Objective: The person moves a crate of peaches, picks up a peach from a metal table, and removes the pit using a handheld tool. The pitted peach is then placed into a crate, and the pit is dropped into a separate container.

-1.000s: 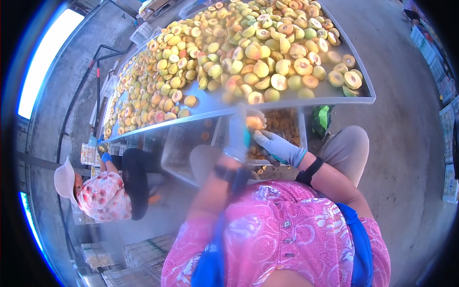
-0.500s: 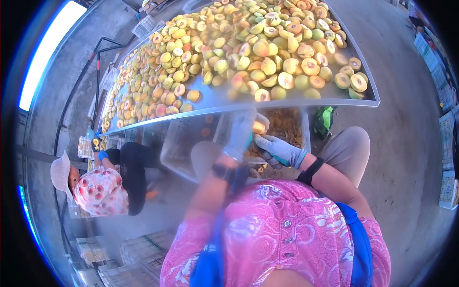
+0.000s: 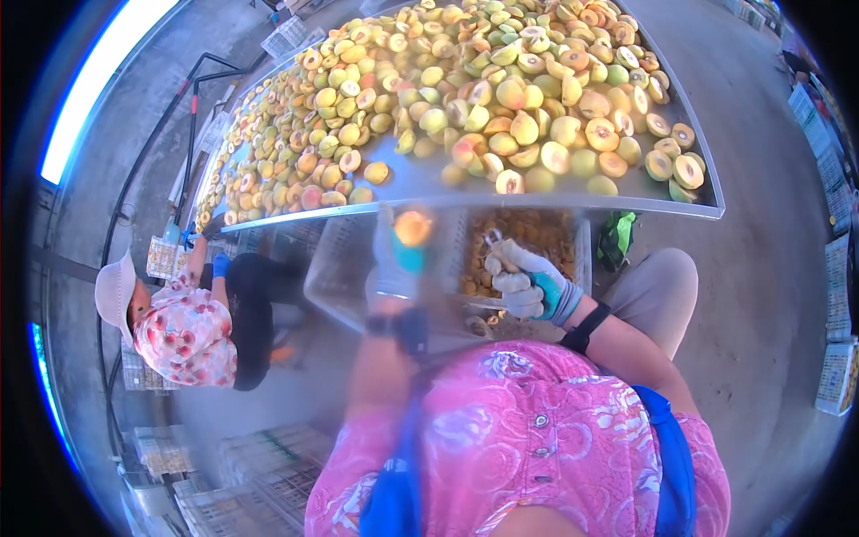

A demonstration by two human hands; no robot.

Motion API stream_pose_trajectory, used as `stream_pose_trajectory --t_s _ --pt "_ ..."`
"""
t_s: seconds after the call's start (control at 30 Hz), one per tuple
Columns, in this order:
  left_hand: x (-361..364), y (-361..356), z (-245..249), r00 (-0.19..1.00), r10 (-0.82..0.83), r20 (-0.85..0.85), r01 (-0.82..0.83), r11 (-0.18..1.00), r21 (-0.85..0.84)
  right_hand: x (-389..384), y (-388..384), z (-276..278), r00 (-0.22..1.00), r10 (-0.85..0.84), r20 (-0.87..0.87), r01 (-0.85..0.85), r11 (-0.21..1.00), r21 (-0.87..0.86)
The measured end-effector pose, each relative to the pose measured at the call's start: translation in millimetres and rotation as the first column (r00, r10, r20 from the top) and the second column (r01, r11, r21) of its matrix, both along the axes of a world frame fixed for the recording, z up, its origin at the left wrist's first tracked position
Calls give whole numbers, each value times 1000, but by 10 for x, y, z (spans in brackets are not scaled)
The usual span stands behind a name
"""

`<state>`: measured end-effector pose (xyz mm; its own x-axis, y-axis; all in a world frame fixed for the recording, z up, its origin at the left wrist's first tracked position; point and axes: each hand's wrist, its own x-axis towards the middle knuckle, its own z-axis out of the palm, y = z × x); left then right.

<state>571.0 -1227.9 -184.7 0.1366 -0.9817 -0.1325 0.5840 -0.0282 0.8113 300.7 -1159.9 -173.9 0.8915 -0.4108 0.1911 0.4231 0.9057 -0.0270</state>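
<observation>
My left hand (image 3: 391, 259), gloved and blurred, is palm up with a peach half (image 3: 412, 228) in it, the orange cut face upward. In a grey and teal glove, my right hand (image 3: 530, 285) is closed around a small tool with a metal loop (image 3: 492, 237) at its tip; the handle is hidden by the fingers. Below that hand is a crate (image 3: 583, 255) of brownish-orange scraps or pits. Left of it, under my left hand, is a pale plastic crate (image 3: 335, 268). Many halved peaches (image 3: 555, 157) lie on the metal-edged table (image 3: 394, 204) in front of me.
At the left, a co-worker in a hat (image 3: 188, 331) sits at the same table. A green bag (image 3: 617, 237) lies by my knee. Stacked crates (image 3: 834, 233) line the right side, and more crates (image 3: 259, 465) stand behind at lower left.
My hands have come apart. The left moved left with the peach half, its cut face now showing; the right moved slightly down and right, and its looped tool is now visible.
</observation>
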Motion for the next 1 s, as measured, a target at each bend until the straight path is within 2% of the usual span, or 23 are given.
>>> stream_pose_trajectory --t_s 0.03,0.07,0.1,0.13,0.17,0.2,0.23,0.27,0.33,0.37,0.43,0.47,0.6,0.67,0.7,0.73,0.77,0.8,0.83,0.87,0.9,0.93,1.0 --pt "51 31 233 919 134 371 -120 991 -61 -7 -17 -51 1000 -1 3 1 1000 1" --pt "84 3 308 918 134 372 -120 991 -61 -14 -34 -97 994 -81 -70 81 997 2" --pt "106 -61 368 760 227 610 -187 974 -129 -17 -53 -136 977 -159 -143 160 987 -4" --pt "106 -127 426 533 306 789 -231 949 -213 -14 -65 -167 972 -166 -167 164 986 -29" --pt "47 -183 490 532 308 789 -231 949 -215 0 -68 -175 972 -167 -166 164 986 -31" --pt "-62 -247 536 200 337 920 24 937 -348 14 -65 -173 963 -162 -215 156 987 -43" --pt "-183 -322 552 -147 419 896 305 881 -362 18 -69 -167 951 -159 -264 149 987 -58" --pt "-323 -411 534 -142 425 894 306 878 -369 21 -82 -157 950 -143 -279 132 990 -55" --pt "-569 -617 508 -155 81 985 177 983 -53 20 -106 -187 933 -157 -324 143 988 -65" --pt "-604 -732 500 -152 88 984 183 981 -59 13 -109 -193 916 -164 -366 149 986 -68" --pt "-640 -948 389 -286 -133 949 183 964 191 -6 -105 -128 876 -200 -438 181 980 -87" --pt "-662 -964 372 -314 -71 947 165 978 128 -17 -105 -109 862 -203 -465 172 979 -109" --pt "-624 -920 517 -281 -131 951 229 953 199 -34 -81 -80 864 -198 -463 147 978 -145" --pt "-610 -744 591 -158 -67 985 265 958 108 -39 -71 -53 869 -211 -448 149 974 -171" --pt "-531 -760 454 -164 -65 984 269 957 108 -41 -61 -22 872 -220 -438 147 970 -195" --pt "-430 -802 238 140 -56 989 273 962 16 -46 -46 28 873 -225 -434 153 969 -195" --pt "-368 -797 100 432 -44 901 250 966 -72 -52 -24 125 807 -285 -518 172 951 -256" --pt "-643 -430 580 757 -201 622 271 962 -19 -51 0 202 730 -342 -592 180 931 -316" --pt "-748 -298 659 755 -201 624 270 963 -16 -49 18 252 733 -340 -590 180 932 -315" --pt "-824 -208 698 872 -290 395 355 929 -102 -48 30 296 667 -437 -604 199 885 -421" --pt "-851 -151 702 911 -386 142 409 889 -207 -44 38 316 594 -531 -605 207 827 -523" --pt "-758 -194 422 800 -194 568 380 896 -229 -40 40 309 593 -531 -605 207 827 -523" --pt "-902 9 480 775 -253 579 403 903 -146 -46 53 276 430 -655 -621 174 735 -655"
